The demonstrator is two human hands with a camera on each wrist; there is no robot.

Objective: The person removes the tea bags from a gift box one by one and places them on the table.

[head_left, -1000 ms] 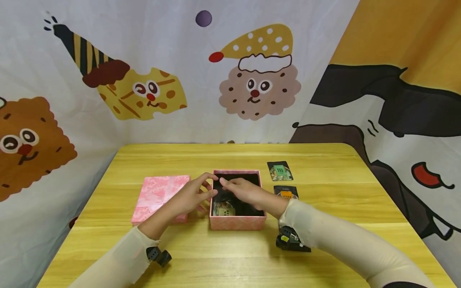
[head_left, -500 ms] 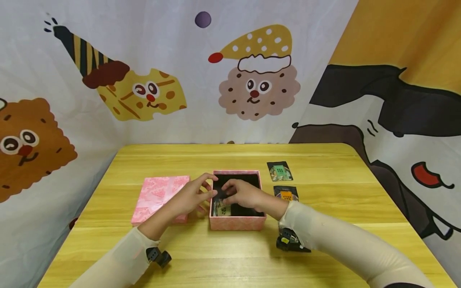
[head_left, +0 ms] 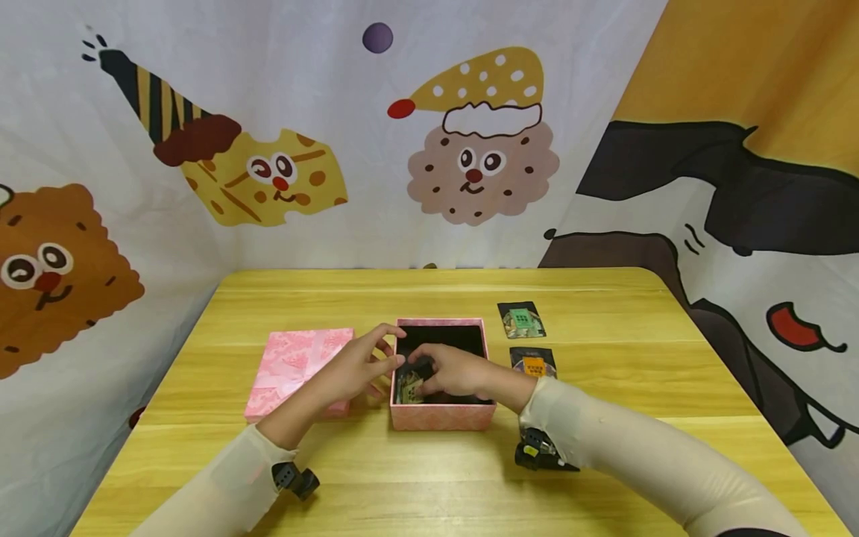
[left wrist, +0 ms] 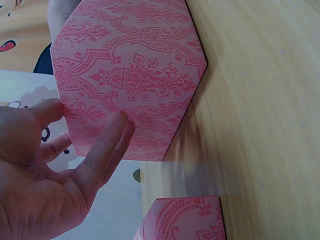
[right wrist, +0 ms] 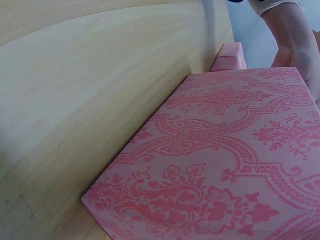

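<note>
A pink patterned box (head_left: 443, 416) with a black inside stands open on the table. At its near left corner lies a black sachet (head_left: 411, 388) with a pale yellow label. My right hand (head_left: 452, 369) reaches into the box and pinches this sachet between thumb and fingers. My left hand (head_left: 362, 364) is at the box's left side, fingers fairly straight. In the left wrist view, its fingers (left wrist: 107, 145) lie against the patterned outer wall and another fingertip meets the rim. The box's wall hides my right fingers in the right wrist view.
The pink lid (head_left: 298, 365) with a ribbon bow lies left of the box, partly behind my left forearm. On the right are a green-labelled black sachet (head_left: 521, 320), an orange-labelled sachet (head_left: 533, 362), and another dark sachet (head_left: 557, 461) mostly hidden beneath my right wrist.
My right hand has lowered toward the box's near left corner, and its fingers have closed on the sachet, which now looks tilted. My left hand has stayed in place.
</note>
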